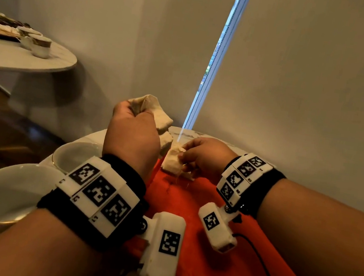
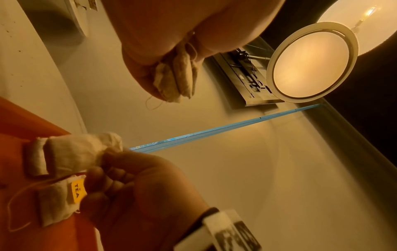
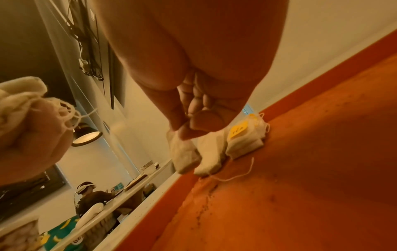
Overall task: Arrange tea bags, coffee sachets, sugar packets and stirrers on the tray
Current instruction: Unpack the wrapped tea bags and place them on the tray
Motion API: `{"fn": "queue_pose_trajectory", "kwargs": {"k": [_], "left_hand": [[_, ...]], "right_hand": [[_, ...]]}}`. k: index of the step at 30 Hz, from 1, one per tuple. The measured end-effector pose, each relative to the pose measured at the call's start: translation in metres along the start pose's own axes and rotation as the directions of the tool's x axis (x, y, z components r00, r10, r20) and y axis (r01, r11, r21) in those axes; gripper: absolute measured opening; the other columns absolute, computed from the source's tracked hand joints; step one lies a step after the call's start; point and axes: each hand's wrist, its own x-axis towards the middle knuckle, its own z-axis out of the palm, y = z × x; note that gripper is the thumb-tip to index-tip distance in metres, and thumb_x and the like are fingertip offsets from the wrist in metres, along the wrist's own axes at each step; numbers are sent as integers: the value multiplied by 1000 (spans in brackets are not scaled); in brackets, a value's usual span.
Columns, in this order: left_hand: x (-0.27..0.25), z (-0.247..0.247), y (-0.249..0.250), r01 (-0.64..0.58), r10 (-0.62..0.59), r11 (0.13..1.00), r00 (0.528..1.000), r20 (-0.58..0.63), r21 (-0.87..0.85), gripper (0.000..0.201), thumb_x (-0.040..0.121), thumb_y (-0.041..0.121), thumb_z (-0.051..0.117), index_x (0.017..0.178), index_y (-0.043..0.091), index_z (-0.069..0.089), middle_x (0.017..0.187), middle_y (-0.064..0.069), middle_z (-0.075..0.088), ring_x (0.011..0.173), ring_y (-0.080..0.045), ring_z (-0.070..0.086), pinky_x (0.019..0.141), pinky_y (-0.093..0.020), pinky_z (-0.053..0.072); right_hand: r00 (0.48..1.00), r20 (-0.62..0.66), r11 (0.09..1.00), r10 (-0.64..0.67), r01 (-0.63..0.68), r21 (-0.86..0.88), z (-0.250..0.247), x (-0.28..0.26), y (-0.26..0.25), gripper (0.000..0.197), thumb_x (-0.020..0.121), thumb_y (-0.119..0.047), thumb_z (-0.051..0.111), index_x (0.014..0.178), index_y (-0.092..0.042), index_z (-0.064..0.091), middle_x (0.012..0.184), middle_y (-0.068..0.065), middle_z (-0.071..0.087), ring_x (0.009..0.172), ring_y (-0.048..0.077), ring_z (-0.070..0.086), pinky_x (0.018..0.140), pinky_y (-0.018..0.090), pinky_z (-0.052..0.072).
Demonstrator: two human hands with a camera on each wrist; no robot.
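My left hand (image 1: 138, 114) is raised above the far left corner of the orange tray (image 1: 192, 207) and grips a bunch of beige tea bags (image 1: 154, 111); they show crumpled in its fist (image 2: 175, 79). Lower down and to the right, my right hand (image 1: 183, 156) pinches one tea bag (image 1: 172, 162) by its top, and the bag's lower end (image 3: 185, 157) hangs just over the tray (image 3: 300, 186). Beside it a few tea bags (image 3: 243, 141) with a yellow TEA tag (image 2: 77, 188) and loose strings lie on the tray.
Two white cups (image 1: 5, 192) (image 1: 75, 155) stand on the marble table (image 1: 202, 136) left of the tray, under my left forearm. A black cable (image 1: 265, 254) runs over the tray's near right part. A second table (image 1: 19, 56) with cups stands far left. The wall is close behind.
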Motion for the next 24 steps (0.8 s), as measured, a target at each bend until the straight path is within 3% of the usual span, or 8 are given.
{"fn": "queue_pose_trajectory", "kwargs": {"k": [3, 9, 11, 14, 20, 24], "left_hand": [[0, 0, 0, -12, 12, 1000, 1000, 1, 7, 12, 91, 27, 55, 92, 38, 58, 98, 0, 70, 89, -25, 72, 81, -48, 61], [1, 1, -4, -19, 19, 1000, 1000, 18, 18, 17, 98, 20, 51, 98, 35, 59, 94, 0, 69, 85, -23, 71, 78, -43, 61], [2, 1, -4, -26, 26, 1000, 999, 29, 7, 16, 100, 20, 52, 97, 34, 57, 90, 4, 68, 81, -17, 69, 73, -36, 60], [1, 1, -2, -23, 23, 1000, 999, 39, 2, 16, 101, 20, 51, 100, 35, 57, 91, 4, 67, 82, -18, 70, 75, -38, 61], [-2, 2, -1, 5, -5, 1000, 1000, 24, -21, 21, 96, 16, 51, 96, 34, 60, 97, -6, 71, 84, -28, 73, 75, -50, 62], [-1, 1, -3, 18, -17, 999, 999, 42, -38, 20, 99, 16, 51, 98, 34, 59, 96, -4, 71, 81, -25, 73, 71, -44, 62]], "right_hand": [[1000, 25, 999, 16, -16, 28, 9, 7, -2, 20, 86, 10, 63, 89, -9, 59, 77, 18, 65, 70, 30, 65, 63, 40, 56], [1000, 3, 987, 2, -2, 160, 15, 13, -7, 20, 88, 15, 58, 89, -5, 55, 71, 16, 62, 59, 26, 63, 59, 40, 58], [997, -59, 974, -56, 67, 217, 15, 14, -11, 15, 89, 13, 58, 95, -1, 57, 70, 16, 61, 56, 25, 63, 56, 36, 57], [989, -111, 964, -97, 120, 235, 14, 14, -14, 18, 90, 11, 59, 105, 2, 59, 71, 16, 62, 54, 23, 63, 52, 32, 56], [1000, 27, 998, -2, 0, 66, 12, 8, 0, 20, 87, 13, 60, 86, -7, 58, 74, 18, 62, 64, 29, 63, 58, 37, 56], [998, 47, 995, 33, -29, -99, 18, 13, 6, 16, 80, 5, 71, 80, -11, 70, 74, 17, 69, 75, 34, 68, 79, 51, 60]]}}
